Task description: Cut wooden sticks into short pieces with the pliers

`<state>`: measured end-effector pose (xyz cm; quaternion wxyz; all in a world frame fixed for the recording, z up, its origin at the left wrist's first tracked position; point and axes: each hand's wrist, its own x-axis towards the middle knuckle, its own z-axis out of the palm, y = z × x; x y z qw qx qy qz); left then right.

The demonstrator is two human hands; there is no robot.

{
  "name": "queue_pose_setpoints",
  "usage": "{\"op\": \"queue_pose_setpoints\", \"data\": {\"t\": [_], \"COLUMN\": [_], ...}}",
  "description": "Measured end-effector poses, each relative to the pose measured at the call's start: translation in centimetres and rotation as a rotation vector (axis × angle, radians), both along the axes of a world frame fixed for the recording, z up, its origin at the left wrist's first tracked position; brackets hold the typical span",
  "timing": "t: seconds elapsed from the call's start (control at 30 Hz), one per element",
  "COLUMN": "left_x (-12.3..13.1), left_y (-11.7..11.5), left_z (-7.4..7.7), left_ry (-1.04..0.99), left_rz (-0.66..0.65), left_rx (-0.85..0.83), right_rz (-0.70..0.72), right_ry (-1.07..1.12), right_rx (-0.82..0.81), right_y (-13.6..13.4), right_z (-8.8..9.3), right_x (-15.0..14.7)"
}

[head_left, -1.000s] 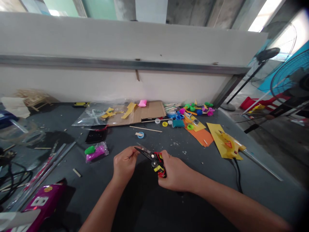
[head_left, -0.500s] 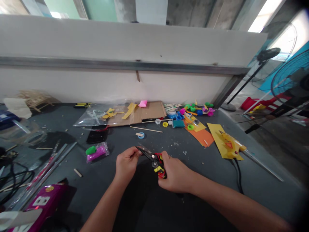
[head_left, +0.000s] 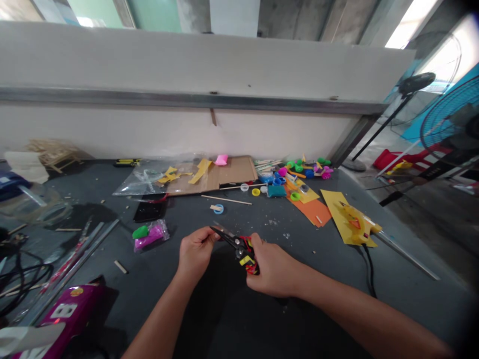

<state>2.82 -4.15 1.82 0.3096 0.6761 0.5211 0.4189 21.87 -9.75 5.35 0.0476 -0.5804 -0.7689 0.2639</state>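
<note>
My right hand point(head_left: 271, 267) is wrapped round the red and yellow handles of black-bladed scissors point(head_left: 238, 246), low over the middle of the dark table. Their blades point up and left to the fingertips of my left hand point(head_left: 196, 252). Thumb and forefinger of that hand are pinched together at the blade tips; what they hold is too small to make out. Just beyond the blades lies a blue ring point(head_left: 218, 209) with a short wooden piece across it.
A purple power strip point(head_left: 71, 314) and clear tubes lie at left. Bagged purple clay point(head_left: 149, 236) and a phone point(head_left: 149, 209) sit nearer the middle. Cardboard point(head_left: 235, 172) and colourful clay pieces line the back. At right, a yellow glue gun point(head_left: 355, 224) rests on yellow paper.
The scissor handles and my right hand have shifted very slightly. My left hand stays at the blade tips.
</note>
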Motion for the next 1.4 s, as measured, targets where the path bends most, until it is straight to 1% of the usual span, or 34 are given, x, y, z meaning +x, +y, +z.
{"op": "queue_pose_setpoints", "data": {"t": [0.13, 0.33, 0.57, 0.73, 0.9, 1.0, 1.2, 1.4], "left_x": [0.03, 0.23, 0.20, 0.24, 0.07, 0.03, 0.14, -0.12], "left_y": [0.00, 0.09, 0.10, 0.19, 0.25, 0.24, 0.23, 0.04], "left_z": [-0.06, -0.14, 0.05, -0.04, -0.50, -0.48, -0.22, -0.17], "left_ry": [-0.014, 0.010, -0.054, -0.106, -0.168, -0.168, -0.146, -0.051], "left_rz": [-0.002, 0.008, -0.004, 0.054, 0.043, 0.047, 0.031, 0.055], "left_rx": [-0.025, -0.042, -0.076, -0.059, -0.008, 0.002, -0.009, -0.010], "right_rz": [-0.010, -0.016, -0.056, -0.062, -0.045, -0.036, -0.014, -0.010], "right_ry": [-0.052, -0.074, -0.081, -0.052, -0.050, -0.048, -0.004, -0.085], "right_rx": [0.014, 0.048, 0.017, 0.110, 0.211, 0.199, 0.108, 0.145], "right_y": [-0.01, -0.03, 0.19, 0.19, 0.06, 0.07, 0.10, 0.09], "right_z": [-0.03, -0.50, -0.82, -0.40, -0.20, -0.09, 0.02, -0.36], "right_x": [-0.13, -0.16, -0.27, -0.37, -0.36, -0.20, 0.18, -0.29]}}
